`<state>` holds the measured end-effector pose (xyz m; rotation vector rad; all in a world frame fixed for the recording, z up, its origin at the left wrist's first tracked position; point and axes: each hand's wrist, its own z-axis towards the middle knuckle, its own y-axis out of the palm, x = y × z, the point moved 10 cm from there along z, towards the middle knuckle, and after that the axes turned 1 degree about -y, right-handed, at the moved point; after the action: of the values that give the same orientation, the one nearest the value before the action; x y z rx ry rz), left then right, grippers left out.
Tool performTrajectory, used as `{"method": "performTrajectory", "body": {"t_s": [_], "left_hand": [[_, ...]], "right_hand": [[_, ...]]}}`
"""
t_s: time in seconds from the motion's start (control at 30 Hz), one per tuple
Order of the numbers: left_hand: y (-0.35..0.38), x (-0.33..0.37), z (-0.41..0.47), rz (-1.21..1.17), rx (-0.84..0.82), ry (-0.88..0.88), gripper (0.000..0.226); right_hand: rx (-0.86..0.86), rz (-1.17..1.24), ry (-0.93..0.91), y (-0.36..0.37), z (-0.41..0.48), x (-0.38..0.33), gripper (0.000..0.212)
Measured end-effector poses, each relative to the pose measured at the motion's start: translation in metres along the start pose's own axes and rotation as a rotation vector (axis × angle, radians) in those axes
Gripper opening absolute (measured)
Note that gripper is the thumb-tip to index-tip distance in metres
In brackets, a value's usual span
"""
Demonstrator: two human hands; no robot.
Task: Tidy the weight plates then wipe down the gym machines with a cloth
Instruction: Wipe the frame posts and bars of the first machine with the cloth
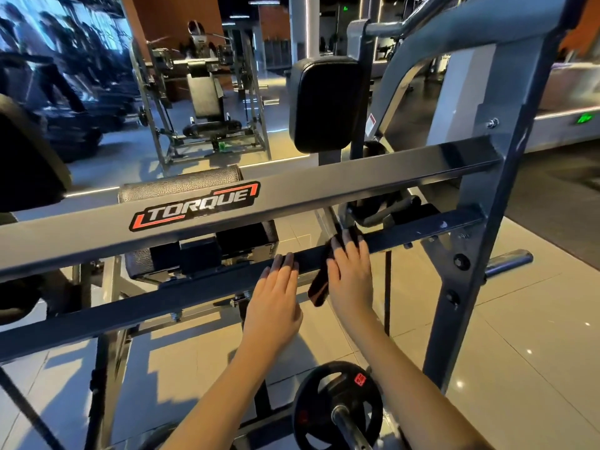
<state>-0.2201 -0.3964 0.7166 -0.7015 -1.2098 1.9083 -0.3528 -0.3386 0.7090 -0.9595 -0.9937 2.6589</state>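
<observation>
Black cloth (319, 284) lies draped over the lower crossbar (194, 287) of the grey machine. Our right hand (350, 277) presses it flat, fingers straight rather than curled. Our left hand (276, 300) rests flat and relaxed on the same bar, just beside it. Above, 1 thicker beam (324, 190) (badged TORQUE) hides part of the seat (168, 190). 1 weight plate (328, 401) sits on a peg below our wrists.

We see a grey beam (324, 186) bearing a red, white and black logo (194, 206); below the beam, a black cloth (319, 287) and a black, red-labelled weight plate (373, 410).
</observation>
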Motion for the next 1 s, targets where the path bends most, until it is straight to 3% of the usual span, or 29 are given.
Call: {"method": "performTrajectory", "body": {"t_s": [0.1, 0.27, 0.47, 0.67, 0.87, 1.0], "left_hand": [[0.005, 0.004, 0.008, -0.025, -0.049, 0.053, 0.077], [0.014, 0.005, 0.013, -0.035, -0.077, 0.062, 0.076], [0.018, 0.005, 0.012, -0.096, -0.039, 0.093, 0.080], [0.019, 0.007, 0.012, -0.111, -0.090, 0.112, 0.080], [0.024, 0.005, 0.013, -0.071, -0.100, 0.116, 0.079], [0.025, 0.004, 0.013, -0.056, -0.078, 0.094, 0.070]], "right_hand": [[-0.064, -0.055, -0.104, -0.009, 0.015, 0.020, 0.037], [0.086, -0.044, 0.292, -0.023, 0.025, 0.051, 0.033], [-0.033, -0.076, -0.012, -0.007, 0.009, 0.022, 0.039], [0.084, -0.032, 0.314, -0.021, 0.019, 0.054, 0.041], [-0.091, -0.041, 0.113, -0.012, 0.009, 0.037, 0.043], [-0.034, -0.017, 0.292, -0.032, 0.032, 0.075, 0.042]]}}
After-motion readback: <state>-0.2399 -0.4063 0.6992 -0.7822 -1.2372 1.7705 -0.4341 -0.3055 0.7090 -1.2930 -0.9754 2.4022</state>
